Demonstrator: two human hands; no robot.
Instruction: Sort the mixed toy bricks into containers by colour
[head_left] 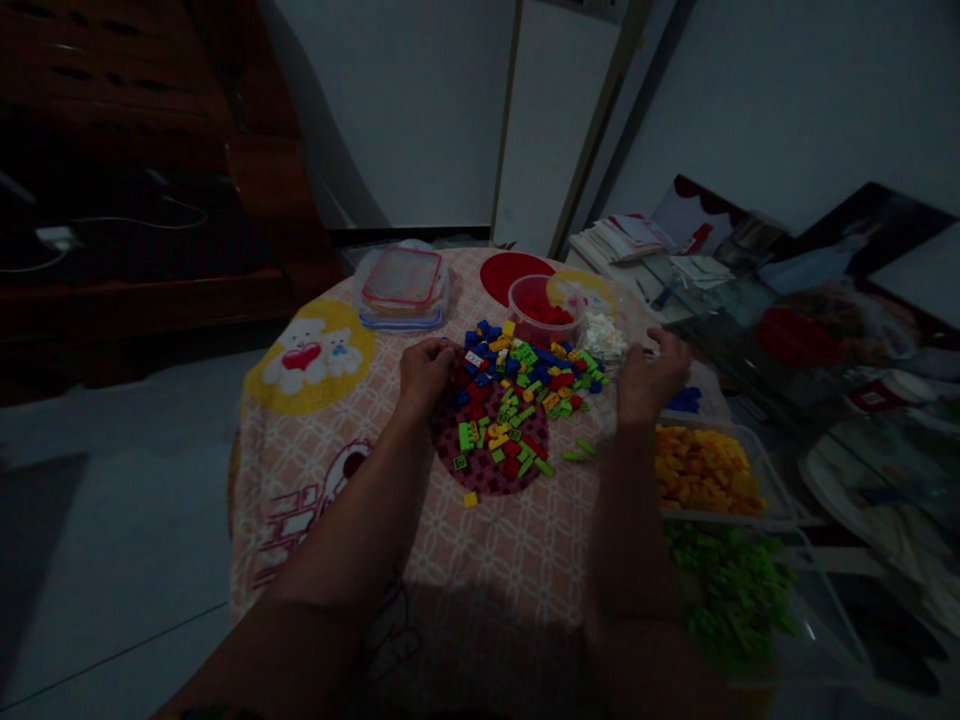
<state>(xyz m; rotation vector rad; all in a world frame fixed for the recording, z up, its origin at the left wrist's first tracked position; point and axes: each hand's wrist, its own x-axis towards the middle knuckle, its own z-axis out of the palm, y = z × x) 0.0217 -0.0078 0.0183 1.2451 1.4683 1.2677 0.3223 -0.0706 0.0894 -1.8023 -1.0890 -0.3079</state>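
Observation:
A loose pile of mixed toy bricks in blue, green, yellow and red lies in the middle of the cloth-covered table. At the pile's left edge is my left hand, its fingers bent together near a few dark red bricks; whatever is between the fingertips is hidden. My right hand is raised to the right of the pile, near the white bricks, with thumb and fingers curled and slightly blurred. I cannot make out whether it holds anything. A single yellow brick lies in front of the pile.
Behind the pile stands a round tub with red bricks. Stacked lidded containers sit at the back left. On the right are blue bricks, a box of orange-yellow bricks and a box of green bricks, beside a glass table.

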